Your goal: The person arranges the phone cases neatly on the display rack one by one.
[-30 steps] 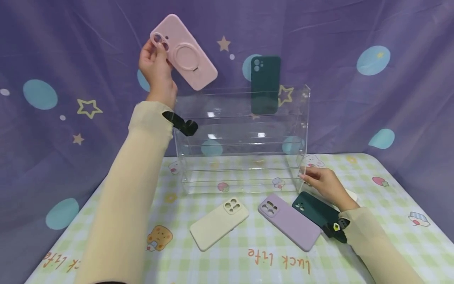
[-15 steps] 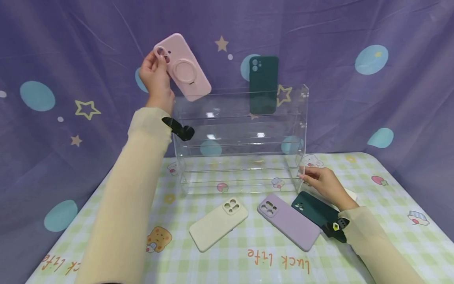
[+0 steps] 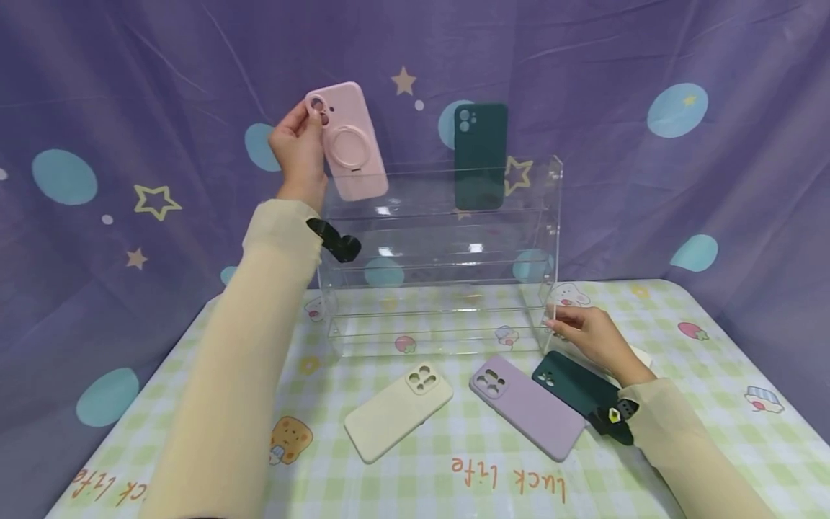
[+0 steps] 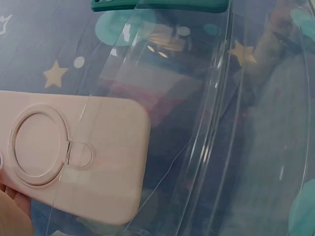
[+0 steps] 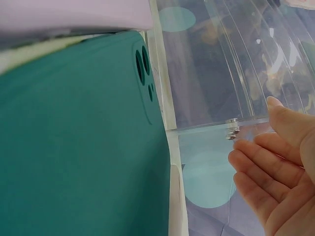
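Observation:
My left hand [image 3: 300, 155] pinches a pink phone case [image 3: 348, 109] by its camera end. The case leans slightly, its lower end behind the clear front lip of the top tier of an acrylic display rack [image 3: 441, 241]; whether it touches the shelf I cannot tell. In the left wrist view, the pink case [image 4: 110, 157] shows a ring on its back. A dark green case [image 3: 480, 155] stands upright in the same tier, to the right. Low on the rack's right side panel, my right hand [image 3: 599, 342] holds the edge between thumb and fingers [image 5: 261, 169].
On the checked tablecloth [image 3: 363, 490] before the rack lie a cream case [image 3: 397, 418], a lavender case [image 3: 528, 411] and another dark green case [image 3: 577, 389]. A whitish item [image 3: 643, 356] is partly hidden by my right hand. A purple curtain [image 3: 616, 187] hangs behind.
My left hand has lowered the pink case and moved it slightly right, turning it more upright, its bottom now behind the top lip. My right hand has stayed at the side panel.

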Action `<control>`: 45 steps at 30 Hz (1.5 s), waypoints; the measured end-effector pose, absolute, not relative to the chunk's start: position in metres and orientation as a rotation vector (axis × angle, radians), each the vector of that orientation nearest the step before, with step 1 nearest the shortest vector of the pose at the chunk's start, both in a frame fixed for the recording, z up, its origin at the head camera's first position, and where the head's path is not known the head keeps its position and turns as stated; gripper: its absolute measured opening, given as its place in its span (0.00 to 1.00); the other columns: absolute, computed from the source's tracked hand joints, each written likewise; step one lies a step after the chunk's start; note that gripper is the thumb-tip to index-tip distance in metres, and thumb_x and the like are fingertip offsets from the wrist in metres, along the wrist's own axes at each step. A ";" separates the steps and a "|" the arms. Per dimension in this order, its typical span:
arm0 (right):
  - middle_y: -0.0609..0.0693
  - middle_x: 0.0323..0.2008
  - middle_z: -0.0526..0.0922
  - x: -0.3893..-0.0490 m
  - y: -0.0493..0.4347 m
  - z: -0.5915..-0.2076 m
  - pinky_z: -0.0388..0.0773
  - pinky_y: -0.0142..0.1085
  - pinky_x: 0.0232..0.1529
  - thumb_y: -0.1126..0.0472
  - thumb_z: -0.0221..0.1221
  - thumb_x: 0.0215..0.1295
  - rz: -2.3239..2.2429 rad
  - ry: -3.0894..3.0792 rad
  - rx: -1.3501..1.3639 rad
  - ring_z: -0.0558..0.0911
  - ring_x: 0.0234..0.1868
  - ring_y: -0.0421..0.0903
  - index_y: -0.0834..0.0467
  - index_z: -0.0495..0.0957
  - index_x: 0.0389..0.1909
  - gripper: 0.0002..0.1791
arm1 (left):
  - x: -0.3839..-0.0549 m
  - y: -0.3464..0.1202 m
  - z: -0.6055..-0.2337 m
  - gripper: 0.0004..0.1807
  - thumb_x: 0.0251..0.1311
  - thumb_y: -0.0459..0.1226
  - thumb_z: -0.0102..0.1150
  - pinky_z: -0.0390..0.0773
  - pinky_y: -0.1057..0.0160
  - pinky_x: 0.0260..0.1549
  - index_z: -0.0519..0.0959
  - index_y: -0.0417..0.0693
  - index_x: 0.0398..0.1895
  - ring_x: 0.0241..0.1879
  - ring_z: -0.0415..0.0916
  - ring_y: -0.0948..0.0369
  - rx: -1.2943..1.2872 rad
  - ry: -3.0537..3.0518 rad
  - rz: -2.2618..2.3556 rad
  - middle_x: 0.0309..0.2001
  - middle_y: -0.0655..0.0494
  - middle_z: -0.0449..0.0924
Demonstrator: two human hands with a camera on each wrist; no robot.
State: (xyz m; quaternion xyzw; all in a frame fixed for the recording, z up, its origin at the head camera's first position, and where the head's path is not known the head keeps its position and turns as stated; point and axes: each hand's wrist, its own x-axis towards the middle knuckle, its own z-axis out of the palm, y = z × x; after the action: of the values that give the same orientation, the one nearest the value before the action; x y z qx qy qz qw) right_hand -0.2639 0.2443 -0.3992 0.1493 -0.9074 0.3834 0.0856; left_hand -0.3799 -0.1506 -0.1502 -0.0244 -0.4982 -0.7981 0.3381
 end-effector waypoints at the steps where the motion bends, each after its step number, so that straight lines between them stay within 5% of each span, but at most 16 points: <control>1: 0.67 0.52 0.77 -0.264 0.244 -0.399 0.80 0.33 0.36 0.57 0.58 0.66 1.144 -2.701 0.447 0.82 0.44 0.57 0.68 0.79 0.50 0.19 | -0.380 -0.150 -0.151 0.14 0.59 0.25 0.58 0.77 0.71 0.40 0.80 0.33 0.49 0.29 0.76 0.65 -0.064 -1.314 -2.082 0.25 0.55 0.80; 19: 0.61 0.41 0.84 -0.263 0.241 -0.397 0.79 0.34 0.34 0.56 0.58 0.66 1.132 -2.715 0.454 0.83 0.36 0.51 0.68 0.79 0.49 0.20 | -0.377 -0.143 -0.155 0.14 0.64 0.28 0.52 0.75 0.72 0.38 0.79 0.35 0.51 0.30 0.74 0.67 0.007 -1.676 -1.893 0.31 0.55 0.79; 29: 0.65 0.47 0.81 -0.262 0.242 -0.395 0.81 0.42 0.38 0.57 0.58 0.66 1.116 -2.711 0.454 0.83 0.40 0.54 0.68 0.78 0.51 0.20 | -0.376 -0.149 -0.153 0.14 0.63 0.28 0.53 0.75 0.72 0.39 0.79 0.35 0.51 0.32 0.75 0.68 0.071 -1.772 -1.866 0.30 0.56 0.78; 37: 0.62 0.41 0.84 -0.262 0.243 -0.396 0.79 0.33 0.33 0.57 0.58 0.66 1.124 -2.713 0.450 0.84 0.36 0.53 0.69 0.78 0.50 0.20 | -0.373 -0.151 -0.152 0.15 0.63 0.28 0.54 0.75 0.71 0.38 0.79 0.38 0.53 0.35 0.75 0.67 0.089 -1.820 -1.897 0.42 0.49 0.81; 45: 0.62 0.41 0.84 -0.263 0.244 -0.398 0.80 0.37 0.34 0.56 0.58 0.66 1.134 -2.716 0.444 0.84 0.37 0.53 0.69 0.78 0.51 0.21 | -0.372 -0.152 -0.153 0.16 0.62 0.29 0.56 0.77 0.69 0.37 0.78 0.37 0.53 0.35 0.77 0.64 0.084 -1.864 -1.938 0.48 0.46 0.81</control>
State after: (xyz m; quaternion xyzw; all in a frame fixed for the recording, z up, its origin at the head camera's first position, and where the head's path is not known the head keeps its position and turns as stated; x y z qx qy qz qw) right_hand -0.2634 0.2442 -0.3979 0.1487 -0.9093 0.3798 0.0823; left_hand -0.3717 -0.1522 -0.1527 0.0306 -0.6753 -0.7020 0.2239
